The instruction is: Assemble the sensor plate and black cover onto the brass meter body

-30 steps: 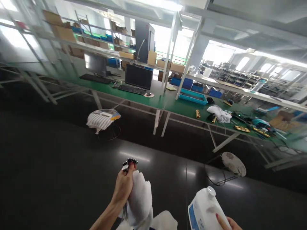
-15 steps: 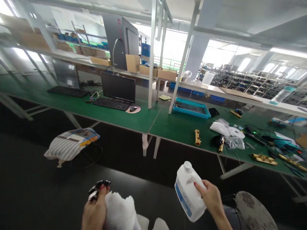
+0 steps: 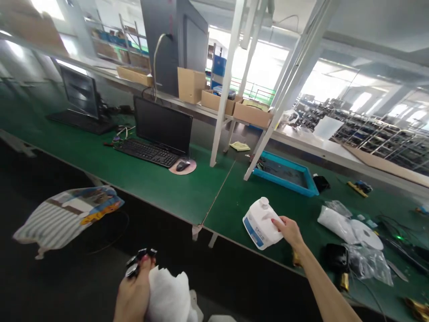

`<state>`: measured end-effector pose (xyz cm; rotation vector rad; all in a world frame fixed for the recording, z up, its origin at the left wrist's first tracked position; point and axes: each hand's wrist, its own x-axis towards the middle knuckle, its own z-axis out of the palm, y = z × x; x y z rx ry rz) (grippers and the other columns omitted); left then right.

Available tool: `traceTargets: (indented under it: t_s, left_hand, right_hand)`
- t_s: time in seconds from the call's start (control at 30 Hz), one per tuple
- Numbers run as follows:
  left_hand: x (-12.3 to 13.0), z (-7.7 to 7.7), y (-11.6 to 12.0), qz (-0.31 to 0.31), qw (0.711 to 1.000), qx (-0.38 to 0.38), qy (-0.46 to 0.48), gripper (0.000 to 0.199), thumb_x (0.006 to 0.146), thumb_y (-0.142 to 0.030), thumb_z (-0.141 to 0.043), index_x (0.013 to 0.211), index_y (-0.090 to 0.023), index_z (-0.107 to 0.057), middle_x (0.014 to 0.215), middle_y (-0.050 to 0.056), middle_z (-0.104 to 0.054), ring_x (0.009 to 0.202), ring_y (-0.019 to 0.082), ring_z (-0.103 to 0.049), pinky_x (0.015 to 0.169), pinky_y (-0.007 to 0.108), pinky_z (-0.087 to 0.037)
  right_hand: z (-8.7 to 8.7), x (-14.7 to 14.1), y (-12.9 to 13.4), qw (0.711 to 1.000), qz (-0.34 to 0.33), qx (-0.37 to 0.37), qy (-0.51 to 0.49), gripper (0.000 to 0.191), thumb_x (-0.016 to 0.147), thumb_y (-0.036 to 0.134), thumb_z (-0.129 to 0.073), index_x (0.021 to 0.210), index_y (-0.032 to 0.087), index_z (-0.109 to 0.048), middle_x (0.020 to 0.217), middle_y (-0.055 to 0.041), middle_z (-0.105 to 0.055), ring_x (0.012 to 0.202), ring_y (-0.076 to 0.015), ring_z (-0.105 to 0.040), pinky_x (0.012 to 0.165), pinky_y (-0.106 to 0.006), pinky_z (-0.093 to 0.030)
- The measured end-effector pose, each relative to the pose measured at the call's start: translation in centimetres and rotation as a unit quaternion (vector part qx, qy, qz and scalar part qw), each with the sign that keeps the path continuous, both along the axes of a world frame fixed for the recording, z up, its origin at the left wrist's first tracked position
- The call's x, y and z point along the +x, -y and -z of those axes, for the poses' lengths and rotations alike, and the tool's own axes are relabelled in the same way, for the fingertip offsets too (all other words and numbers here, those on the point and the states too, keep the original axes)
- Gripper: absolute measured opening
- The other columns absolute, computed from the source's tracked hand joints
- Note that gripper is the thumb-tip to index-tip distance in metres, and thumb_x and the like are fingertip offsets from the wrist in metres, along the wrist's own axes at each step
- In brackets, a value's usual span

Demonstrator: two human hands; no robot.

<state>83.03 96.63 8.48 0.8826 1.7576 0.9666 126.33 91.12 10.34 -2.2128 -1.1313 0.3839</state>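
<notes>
My right hand point(image 3: 291, 231) grips a white plastic jug point(image 3: 263, 222) with a blue label and a white cap by its handle. The jug is slightly tilted over the front of the green bench point(image 3: 167, 192); whether it touches the top I cannot tell. Lower left, my left hand point(image 3: 136, 286) is closed on several small shiny black and silver pieces point(image 3: 139, 260), their kind unclear. A wad of white cloth or padding point(image 3: 170, 293) hangs against that hand, apparently held by it too.
A blue tray point(image 3: 284, 173) stands behind the jug, beside white frame posts point(image 3: 226, 89). Left are a monitor point(image 3: 162, 127), keyboard point(image 3: 147, 152) and mouse point(image 3: 182, 166). Right lie plastic bags point(image 3: 338, 223), cables and brass-coloured parts. A cushion-covered stool point(image 3: 70, 217) stands before the bench.
My right hand has raised the jug from in front of the bench to over its front edge. The view has moved closer to the bench. My left hand keeps its hold.
</notes>
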Motion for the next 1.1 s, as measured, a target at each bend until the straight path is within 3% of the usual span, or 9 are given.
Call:
traceTargets:
  t_s: [0.13,0.23,0.4,0.53,0.67,0.83,0.93,1.03,1.1]
  left_hand:
    - [3.2,-1.4,-4.0,0.015,1.0,-0.015,0.002,0.039,0.063,-0.054,-0.05,0.069,-0.017,-0.062,0.078,0.013,-0.068,0.09,0.034,-0.061,0.083,0.044,-0.046]
    - [5.5,-1.4,-5.8,0.004,0.999,-0.041,0.003,0.04,0.061,-0.055,-0.05,0.07,-0.018,-0.062,0.08,0.013,-0.069,0.092,0.035,-0.06,0.085,0.045,-0.044]
    - [9.4,-0.3,-6.8,-0.032,0.998,-0.044,0.018,0.044,0.059,-0.058,-0.051,0.072,-0.018,-0.064,0.078,0.011,-0.069,0.093,0.035,-0.06,0.088,0.046,-0.042]
    - [12.4,-1.1,-6.4,-0.082,0.994,-0.07,0.002,0.043,0.059,-0.058,-0.051,0.072,-0.018,-0.064,0.077,0.011,-0.068,0.093,0.036,-0.059,0.087,0.046,-0.042]
    - [15.0,-2.0,-5.8,-0.097,0.992,-0.081,-0.006,0.042,0.061,-0.057,-0.049,0.071,-0.019,-0.062,0.08,0.011,-0.068,0.093,0.034,-0.059,0.085,0.044,-0.043]
    - [17.0,-1.3,-5.1,-0.091,0.994,-0.054,0.003,0.051,0.057,-0.063,-0.05,0.077,-0.017,-0.062,0.084,0.012,-0.067,0.093,0.033,-0.059,0.086,0.042,-0.042]
    - [17.7,-1.5,-4.7,-0.086,0.995,-0.052,0.006,0.053,0.055,-0.064,-0.049,0.076,-0.017,-0.061,0.082,0.011,-0.066,0.094,0.033,-0.058,0.087,0.041,-0.042]
    - [17.9,-2.2,-4.4,-0.085,0.995,-0.046,0.009,0.055,0.054,-0.065,-0.049,0.077,-0.017,-0.061,0.083,0.011,-0.065,0.094,0.033,-0.058,0.089,0.041,-0.041]
    - [17.8,-2.8,-4.3,-0.084,0.996,-0.038,0.009,0.056,0.053,-0.065,-0.049,0.078,-0.017,-0.061,0.082,0.011,-0.065,0.093,0.032,-0.058,0.087,0.04,-0.042]
  right_hand:
    - [0.4,2.9,-3.0,0.999,-0.027,-0.035,0.008,0.042,0.077,0.054,-0.046,0.074,0.015,-0.06,0.063,-0.0038,-0.062,0.058,-0.017,-0.057,0.051,-0.025,-0.038]
    - [-0.2,4.5,-4.8,0.996,-0.05,-0.056,0.046,0.045,0.079,0.058,-0.043,0.076,0.016,-0.059,0.069,-0.0053,-0.064,0.062,-0.0182,-0.058,0.054,-0.027,-0.041]
    - [-1.6,6.2,-9.7,0.981,-0.111,-0.065,0.146,0.05,0.078,0.063,-0.05,0.099,0.018,-0.055,0.084,-0.0068,-0.063,0.074,-0.021,-0.059,0.059,-0.029,-0.041]
    - [-1.7,6.5,-12.4,0.966,-0.179,-0.074,0.17,0.039,0.083,0.057,-0.05,0.085,0.018,-0.051,0.08,-0.0056,-0.061,0.067,-0.0176,-0.058,0.057,-0.027,-0.042]
    - [-1.3,6.6,-12.5,0.957,-0.215,-0.064,0.187,0.032,0.09,0.049,-0.043,0.087,0.017,-0.048,0.083,-0.0056,-0.058,0.07,-0.017,-0.056,0.059,-0.027,-0.043]
    - [-1.0,6.8,-12.2,0.952,-0.223,-0.043,0.205,0.025,0.092,0.041,-0.041,0.09,0.017,-0.047,0.087,-0.0076,-0.056,0.077,-0.0194,-0.054,0.065,-0.03,-0.044]
    - [-1.0,6.9,-12.2,0.948,-0.243,-0.029,0.204,0.02,0.092,0.033,-0.044,0.101,0.016,-0.048,0.097,-0.0088,-0.056,0.086,-0.019,-0.054,0.072,-0.029,-0.046]
    - [-1.1,6.9,-12.1,0.943,-0.261,-0.02,0.206,0.025,0.09,0.03,-0.046,0.111,0.017,-0.048,0.105,-0.009,-0.054,0.093,-0.0188,-0.053,0.078,-0.029,-0.047]
    - [-1.1,6.8,-12.0,0.944,-0.253,-0.019,0.211,0.031,0.089,0.036,-0.048,0.113,0.016,-0.048,0.108,-0.0101,-0.053,0.095,-0.0212,-0.053,0.079,-0.032,-0.048]
